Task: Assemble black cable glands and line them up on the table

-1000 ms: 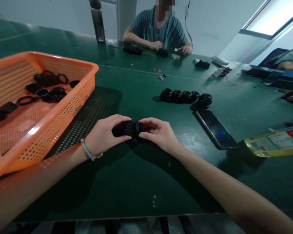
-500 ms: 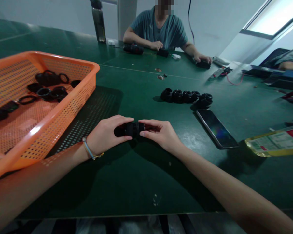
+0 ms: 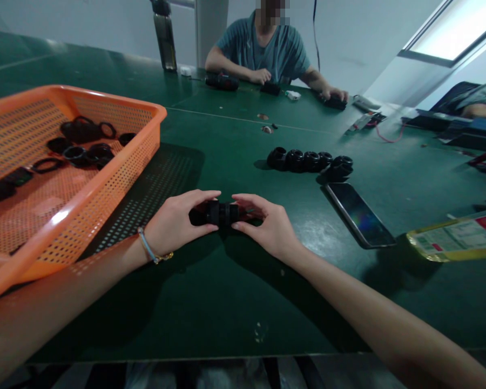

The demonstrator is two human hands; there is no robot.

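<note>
A black cylindrical plastic fitting [image 3: 224, 214] with a ribbed ring around it lies sideways between my hands, just over the table. My left hand [image 3: 173, 220] is wrapped around its left part, thumb below and fingers above. At the other end, my right hand [image 3: 274, 224] curls its thumb and fingertips about the ring end. The inner fingers of both hands are partly hidden. Farther up the table stands a row of several black elbow-shaped fittings [image 3: 311, 160].
An orange perforated basket [image 3: 117, 189] with black rings and parts fills the left. A phone [image 3: 360, 213] and a yellow-liquid bottle [image 3: 449, 237] lie right on the green table [image 3: 227, 313]. Across sit a co-worker [image 3: 263, 54], a power drill [image 3: 222, 81] and a drinking bottle [image 3: 164, 38].
My right hand's fingers have opened a little and lifted at the fitting's right end, showing more of it. My left hand stays nearly still. The co-worker's hand has shifted slightly left.
</note>
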